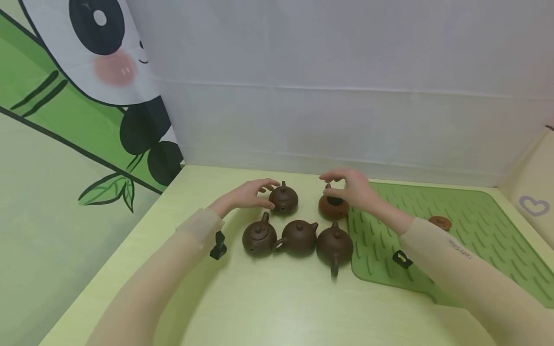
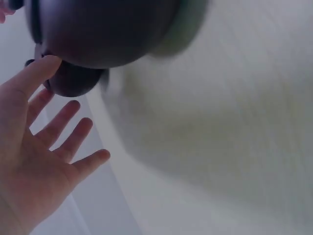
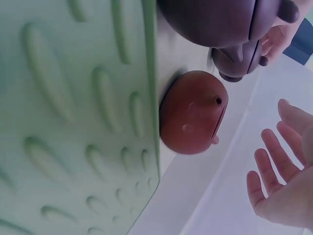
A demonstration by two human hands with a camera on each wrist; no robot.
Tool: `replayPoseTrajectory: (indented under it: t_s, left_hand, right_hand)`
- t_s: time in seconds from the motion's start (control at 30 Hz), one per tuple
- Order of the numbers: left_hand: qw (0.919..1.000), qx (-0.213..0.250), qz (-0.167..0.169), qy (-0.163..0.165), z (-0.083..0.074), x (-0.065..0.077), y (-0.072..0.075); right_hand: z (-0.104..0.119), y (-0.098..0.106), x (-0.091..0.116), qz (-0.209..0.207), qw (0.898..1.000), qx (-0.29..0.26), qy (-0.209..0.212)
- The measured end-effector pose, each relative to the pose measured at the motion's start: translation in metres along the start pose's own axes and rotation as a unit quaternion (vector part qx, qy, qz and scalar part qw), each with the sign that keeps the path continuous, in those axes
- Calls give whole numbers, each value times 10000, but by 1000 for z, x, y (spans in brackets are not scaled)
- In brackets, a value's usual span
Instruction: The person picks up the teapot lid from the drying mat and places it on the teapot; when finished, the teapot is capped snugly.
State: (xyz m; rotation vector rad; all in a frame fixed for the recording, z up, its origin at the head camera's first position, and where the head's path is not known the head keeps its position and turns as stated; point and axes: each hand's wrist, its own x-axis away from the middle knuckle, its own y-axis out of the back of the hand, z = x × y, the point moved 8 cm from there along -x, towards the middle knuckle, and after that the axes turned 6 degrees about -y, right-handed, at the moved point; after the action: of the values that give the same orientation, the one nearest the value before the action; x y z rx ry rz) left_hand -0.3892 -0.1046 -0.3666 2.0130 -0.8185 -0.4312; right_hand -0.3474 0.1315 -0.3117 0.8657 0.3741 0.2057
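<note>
My left hand [image 1: 251,193] is beside a dark brown teapot [image 1: 283,200] at the back, thumb and fingers spread. In the left wrist view its thumb overlaps that teapot [image 2: 76,81]; whether they touch, I cannot tell. My right hand [image 1: 352,190] hovers over a reddish-brown teapot [image 1: 332,210], fingers apart and holding nothing. A dark patch shows at that teapot's top, partly behind the hand. The right wrist view shows the reddish teapot [image 3: 193,112] standing apart from the right hand [image 3: 286,178].
Three dark brown teapots, left [image 1: 258,239], middle [image 1: 298,239] and right [image 1: 335,246], stand in a front row. A green ridged mat [image 1: 389,211] lies at the right. On it sits a small reddish-brown round piece, perhaps a lid [image 1: 440,222]. A pale curtain [image 1: 324,129] hangs behind.
</note>
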Motion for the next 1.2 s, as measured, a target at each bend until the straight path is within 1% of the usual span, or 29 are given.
replayPoseTrajectory:
  t_s: [0.17, 0.27, 0.37, 0.43, 0.57, 0.7, 0.83, 0.9, 1.0, 1.13, 1.2]
  left_hand:
    - [9995, -279, 48, -159, -21, -9, 7]
    - [9983, -506, 92, -278, -34, -16, 8]
    - [9967, -675, 208, -390, -48, -26, 6]
    - [9956, -721, 320, -500, -57, -32, 2]
    - [9938, -739, 550, -621, -70, -45, -6]
    - [9915, -834, 649, -755, -81, -57, -15]
    - [9889, -971, 597, -953, -91, -68, -21]
    - [9881, -983, 572, -1037, -95, -72, -24]
    - [9865, -1038, 556, -1140, -98, -77, -30]
    - [9840, -1142, 596, -1234, -99, -82, -39]
    - [9835, -1157, 634, -1237, -100, -83, -43]
  right_hand:
    - [-8, 12, 15, -217, 9997, -4, -100]
    - [-13, 19, 23, -337, 9994, 2, -118]
    - [-18, 28, 33, -489, 9988, 33, -79]
    - [-22, 34, 40, -607, 9981, 41, -68]
    - [-30, 46, 55, -825, 9965, 90, -55]
    - [-43, 57, 69, -973, 9951, 98, -154]
    - [-59, 69, 84, -1074, 9937, 95, -310]
    - [-66, 75, 92, -1165, 9925, 168, -322]
    - [-76, 86, 103, -1444, 9882, 426, -272]
    - [-89, 99, 119, -1800, 9799, 848, -135]
    - [-95, 104, 127, -1847, 9776, 1008, -106]
